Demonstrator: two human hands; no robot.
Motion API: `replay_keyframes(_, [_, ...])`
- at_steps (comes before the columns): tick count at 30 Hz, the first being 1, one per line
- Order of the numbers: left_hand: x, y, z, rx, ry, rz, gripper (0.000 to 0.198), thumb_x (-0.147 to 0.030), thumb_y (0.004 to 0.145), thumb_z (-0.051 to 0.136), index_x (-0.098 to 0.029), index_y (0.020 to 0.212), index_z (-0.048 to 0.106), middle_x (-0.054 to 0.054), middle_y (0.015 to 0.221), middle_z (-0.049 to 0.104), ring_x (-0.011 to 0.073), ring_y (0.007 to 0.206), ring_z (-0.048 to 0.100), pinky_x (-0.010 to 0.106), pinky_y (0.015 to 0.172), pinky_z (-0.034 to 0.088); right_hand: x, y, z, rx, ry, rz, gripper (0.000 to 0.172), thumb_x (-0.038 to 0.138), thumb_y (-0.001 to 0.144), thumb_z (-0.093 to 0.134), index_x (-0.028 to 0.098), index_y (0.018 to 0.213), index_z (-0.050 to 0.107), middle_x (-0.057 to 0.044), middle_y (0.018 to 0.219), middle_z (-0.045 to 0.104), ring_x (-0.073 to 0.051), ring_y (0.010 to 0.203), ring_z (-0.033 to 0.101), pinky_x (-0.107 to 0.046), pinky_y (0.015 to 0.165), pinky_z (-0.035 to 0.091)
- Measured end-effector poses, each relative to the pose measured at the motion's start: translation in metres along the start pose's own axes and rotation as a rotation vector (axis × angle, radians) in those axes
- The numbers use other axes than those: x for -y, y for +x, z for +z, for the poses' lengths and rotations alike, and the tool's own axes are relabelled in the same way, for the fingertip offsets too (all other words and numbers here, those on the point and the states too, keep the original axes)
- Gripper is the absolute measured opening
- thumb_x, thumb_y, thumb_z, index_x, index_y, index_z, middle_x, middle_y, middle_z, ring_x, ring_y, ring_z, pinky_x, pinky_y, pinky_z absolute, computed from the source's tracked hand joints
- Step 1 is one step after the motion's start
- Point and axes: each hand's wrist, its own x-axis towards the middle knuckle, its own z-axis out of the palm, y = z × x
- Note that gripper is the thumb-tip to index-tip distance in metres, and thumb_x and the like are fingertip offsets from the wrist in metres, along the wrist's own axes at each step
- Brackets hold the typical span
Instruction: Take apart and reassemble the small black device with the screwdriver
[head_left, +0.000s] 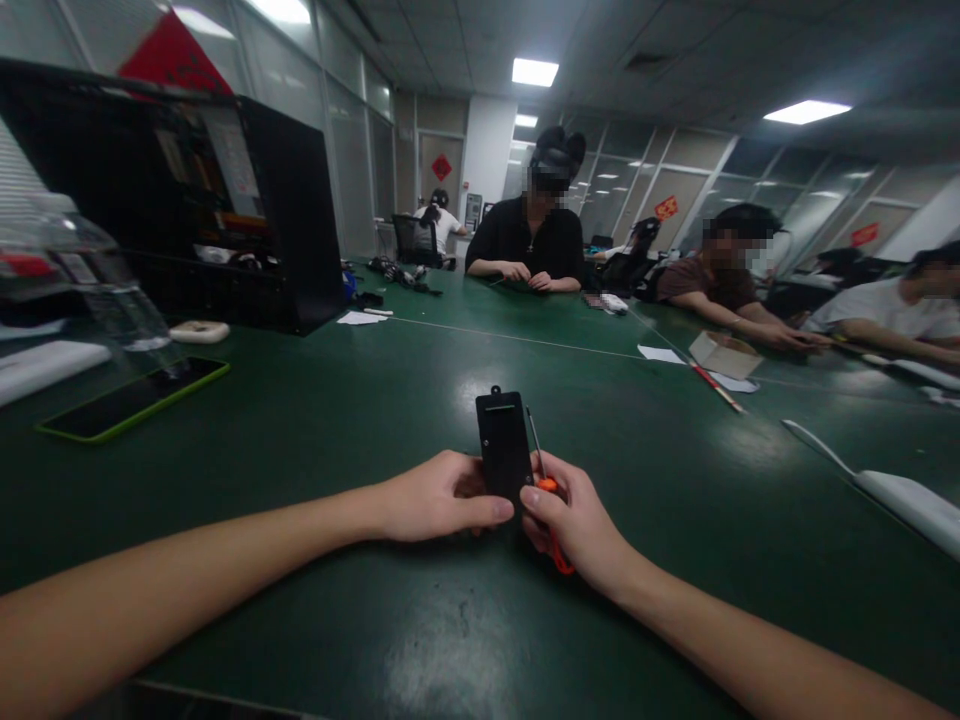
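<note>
A flat black rectangular device [504, 440] with a small tab on top is held above the green table. Around its lower left side, my left hand [442, 497] is closed, thumb across the front. My right hand [577, 515] grips its lower right edge with the thumb. That same hand also holds a small screwdriver [548, 484] with an orange handle, its thin metal shaft pointing up beside the device. The fingers behind the device are partly hidden.
On the green table [360, 400], a phone [135, 400], a water bottle [109, 275] and a black case [292, 220] stand left. A small box [724, 354] and a white power strip [911, 505] lie right. People sit across the table.
</note>
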Motion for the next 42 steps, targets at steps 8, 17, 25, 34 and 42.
replay_keyframes(8, [0.011,0.001,-0.009,-0.458,0.247,0.26,0.104,-0.038,0.072,0.08,-0.027,0.15,0.013,0.019,0.146,0.04,0.0321,0.127,0.049,0.04,0.086,0.053,0.001,0.005,-0.008,0.001,-0.019,0.071,0.03,0.048,0.081,0.058,0.02,0.082,0.047,0.008,0.054,0.046,-0.008,0.038,0.041,-0.02,0.037,0.034])
replay_keyframes(17, [-0.002,-0.012,-0.013,-0.15,1.121,0.542,0.054,-0.052,0.083,0.066,-0.021,0.127,0.059,0.014,0.128,0.065,0.0343,0.127,0.05,0.054,0.113,0.024,0.015,0.011,-0.013,0.24,-0.33,0.207,0.02,0.036,0.083,0.058,0.018,0.077,0.056,0.008,0.046,0.048,-0.007,0.036,0.042,-0.017,0.036,0.032])
replay_keyframes(25, [0.004,-0.008,-0.005,-0.187,1.169,0.587,0.054,-0.055,0.085,0.061,-0.016,0.124,0.062,0.016,0.117,0.069,0.0328,0.114,0.057,0.043,0.094,0.042,0.012,0.011,-0.014,0.254,-0.331,0.225,0.025,0.04,0.087,0.056,0.017,0.079,0.057,0.008,0.046,0.048,-0.007,0.036,0.043,-0.017,0.035,0.03])
replay_keyframes(34, [0.002,-0.008,-0.007,-0.132,0.983,0.506,0.051,-0.052,0.086,0.063,-0.018,0.123,0.061,0.011,0.119,0.071,0.0253,0.107,0.066,0.036,0.09,0.043,0.01,0.013,-0.017,0.27,-0.344,0.256,0.024,0.04,0.088,0.054,0.018,0.08,0.058,0.007,0.045,0.05,-0.008,0.034,0.042,-0.018,0.034,0.032])
replay_keyframes(42, [0.004,-0.005,-0.007,-0.185,1.016,0.565,0.044,-0.052,0.086,0.063,-0.017,0.114,0.065,0.009,0.111,0.075,0.0224,0.1,0.071,0.033,0.083,0.045,0.013,0.013,-0.016,0.283,-0.406,0.253,0.028,0.043,0.091,0.051,0.017,0.088,0.06,0.007,0.047,0.049,-0.009,0.038,0.043,-0.019,0.036,0.031])
